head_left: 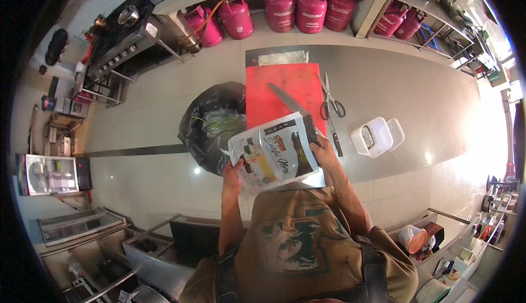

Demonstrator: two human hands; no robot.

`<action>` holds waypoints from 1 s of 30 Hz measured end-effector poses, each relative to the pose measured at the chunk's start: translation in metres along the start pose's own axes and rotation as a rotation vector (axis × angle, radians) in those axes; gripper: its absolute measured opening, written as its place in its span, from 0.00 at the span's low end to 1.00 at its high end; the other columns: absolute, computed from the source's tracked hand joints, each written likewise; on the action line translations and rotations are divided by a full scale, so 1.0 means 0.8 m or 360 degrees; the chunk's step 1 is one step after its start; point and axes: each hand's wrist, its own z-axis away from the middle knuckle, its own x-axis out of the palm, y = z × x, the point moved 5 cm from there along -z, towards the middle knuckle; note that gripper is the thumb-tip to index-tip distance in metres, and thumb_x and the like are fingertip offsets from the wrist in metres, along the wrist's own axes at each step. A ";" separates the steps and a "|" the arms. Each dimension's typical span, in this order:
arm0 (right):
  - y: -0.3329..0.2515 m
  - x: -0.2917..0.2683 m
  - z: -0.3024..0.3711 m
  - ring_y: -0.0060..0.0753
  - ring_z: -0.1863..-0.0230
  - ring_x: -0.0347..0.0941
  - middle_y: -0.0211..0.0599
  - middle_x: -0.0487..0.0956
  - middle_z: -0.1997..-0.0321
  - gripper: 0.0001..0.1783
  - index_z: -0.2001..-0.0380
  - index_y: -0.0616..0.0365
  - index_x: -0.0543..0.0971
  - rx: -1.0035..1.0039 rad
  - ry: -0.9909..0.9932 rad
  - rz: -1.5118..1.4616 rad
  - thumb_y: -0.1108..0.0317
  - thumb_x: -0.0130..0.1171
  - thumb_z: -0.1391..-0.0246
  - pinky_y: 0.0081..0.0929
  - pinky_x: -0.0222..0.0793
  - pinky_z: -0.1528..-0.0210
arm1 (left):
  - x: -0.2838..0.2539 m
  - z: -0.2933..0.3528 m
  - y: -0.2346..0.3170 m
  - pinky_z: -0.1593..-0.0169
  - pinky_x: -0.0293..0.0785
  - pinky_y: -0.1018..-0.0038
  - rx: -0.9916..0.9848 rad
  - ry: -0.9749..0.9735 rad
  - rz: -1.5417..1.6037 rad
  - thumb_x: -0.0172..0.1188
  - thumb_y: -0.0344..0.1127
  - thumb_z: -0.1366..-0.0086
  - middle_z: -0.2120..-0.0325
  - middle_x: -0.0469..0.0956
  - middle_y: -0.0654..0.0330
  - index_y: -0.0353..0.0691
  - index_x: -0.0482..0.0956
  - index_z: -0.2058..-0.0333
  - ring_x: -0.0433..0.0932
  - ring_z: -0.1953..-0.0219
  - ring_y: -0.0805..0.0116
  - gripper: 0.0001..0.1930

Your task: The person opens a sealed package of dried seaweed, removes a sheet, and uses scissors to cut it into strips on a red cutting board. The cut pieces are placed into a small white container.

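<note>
A silvery-white seaweed packet (272,152) with printed pictures is held in front of my chest, tilted, between both hands. My left hand (232,176) closes on its lower left edge. My right hand (324,154) pinches the right edge, where a dark strip shows along the packet's upper right side. Under and beyond the packet lies a red cutting board (263,78). A large knife (283,96) rests on the board, its handle end hidden by the packet. Right of the board are black-handled scissors (329,106) and a slim knife with a dark handle (337,145).
Left of the board, a black plastic bag (205,103) holds green vegetables (224,123). A white tub (373,138) stands at right with its lid (395,131) beside it. A pale flat bundle (283,57) lies behind the board. Several pink gas cylinders (280,12) line the far side; a stove (123,53) is far left.
</note>
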 end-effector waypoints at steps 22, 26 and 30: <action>-0.260 -0.159 0.021 0.41 0.49 0.83 0.45 0.87 0.52 0.19 0.40 0.61 0.78 -0.0321 0.0305 0.0627 0.73 0.61 0.32 0.37 0.74 0.43 | -0.028 0.020 0.017 0.44 0.77 0.66 -0.0173 0.0024 -0.0540 0.76 0.26 0.39 0.50 0.86 0.59 0.36 0.82 0.43 0.83 0.49 0.66 0.24; -0.239 -0.161 -0.023 0.26 0.49 0.77 0.35 0.85 0.50 0.17 0.40 0.64 0.77 -0.0521 0.0472 -0.0157 0.75 0.59 0.30 0.30 0.72 0.43 | -0.036 0.028 0.016 0.43 0.78 0.66 -0.0161 0.0044 -0.0416 0.74 0.24 0.39 0.50 0.86 0.58 0.35 0.81 0.41 0.83 0.48 0.66 0.26; -0.124 -0.127 -0.078 0.31 0.49 0.78 0.39 0.84 0.49 0.17 0.40 0.65 0.76 -0.0342 0.0682 -0.0440 0.74 0.60 0.28 0.31 0.72 0.41 | -0.035 0.025 0.010 0.39 0.80 0.59 -0.0205 -0.0098 -0.0283 0.72 0.28 0.33 0.46 0.86 0.55 0.34 0.81 0.39 0.84 0.44 0.62 0.24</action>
